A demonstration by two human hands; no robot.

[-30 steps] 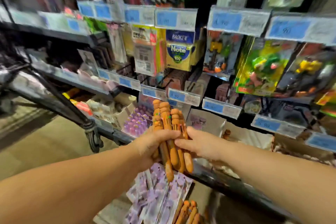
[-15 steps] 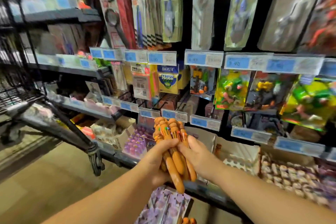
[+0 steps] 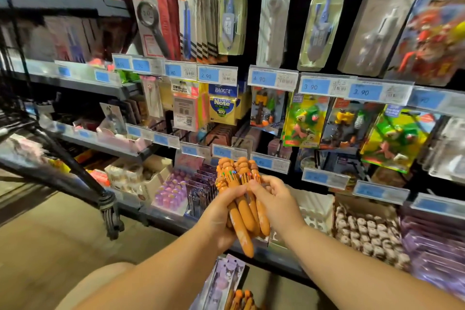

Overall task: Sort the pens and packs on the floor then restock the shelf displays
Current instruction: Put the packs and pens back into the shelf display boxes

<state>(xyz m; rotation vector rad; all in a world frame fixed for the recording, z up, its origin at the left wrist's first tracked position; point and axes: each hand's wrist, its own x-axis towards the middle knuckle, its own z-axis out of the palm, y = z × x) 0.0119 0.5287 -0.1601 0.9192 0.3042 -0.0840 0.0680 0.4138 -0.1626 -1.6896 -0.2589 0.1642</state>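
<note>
While the bundle of orange pens (image 3: pixel 241 205) is held upright at lower centre of the frame, it is clasped by the left grip (image 3: pixel 218 220) and pinched higher up by the right grip (image 3: pixel 275 200). If either is loosened, the protruding lowest pen could be dropped onto the purple packs (image 3: pixel 222 284) on the floor.

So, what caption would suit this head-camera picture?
Left hand and right hand grip a bundle of orange pens before stationery shelves.
</note>
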